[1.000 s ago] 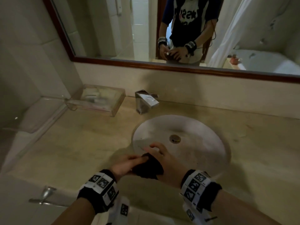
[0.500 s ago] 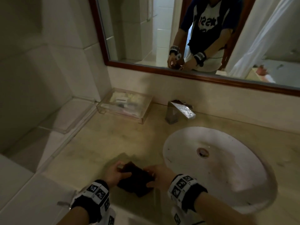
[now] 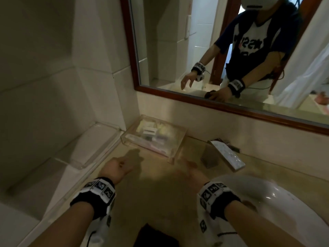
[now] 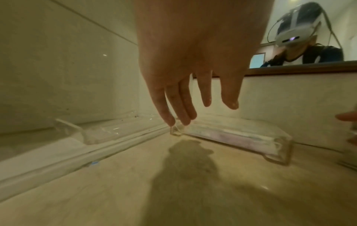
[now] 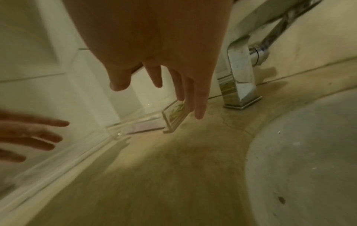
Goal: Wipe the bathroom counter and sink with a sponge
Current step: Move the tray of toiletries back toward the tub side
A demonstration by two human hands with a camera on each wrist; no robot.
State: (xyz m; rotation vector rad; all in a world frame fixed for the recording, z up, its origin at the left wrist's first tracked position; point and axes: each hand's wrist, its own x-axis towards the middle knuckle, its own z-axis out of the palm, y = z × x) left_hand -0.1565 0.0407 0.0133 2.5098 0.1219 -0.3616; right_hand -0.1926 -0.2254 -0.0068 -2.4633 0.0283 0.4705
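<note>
While the dark sponge (image 3: 156,235) lies on the surface (image 3: 160,189) at its front edge, well short of the clear tray (image 3: 154,138), clearing that tray first seems the step: take both ends and lift level so nothing spills. Left hand (image 4: 191,64) and right hand (image 5: 154,50) hover near the tray, fingers spread and empty.

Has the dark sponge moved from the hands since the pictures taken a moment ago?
Yes. The dark sponge now lies alone at the near edge of the beige stone counter, behind both hands, which reach toward the clear plastic tray.
</note>
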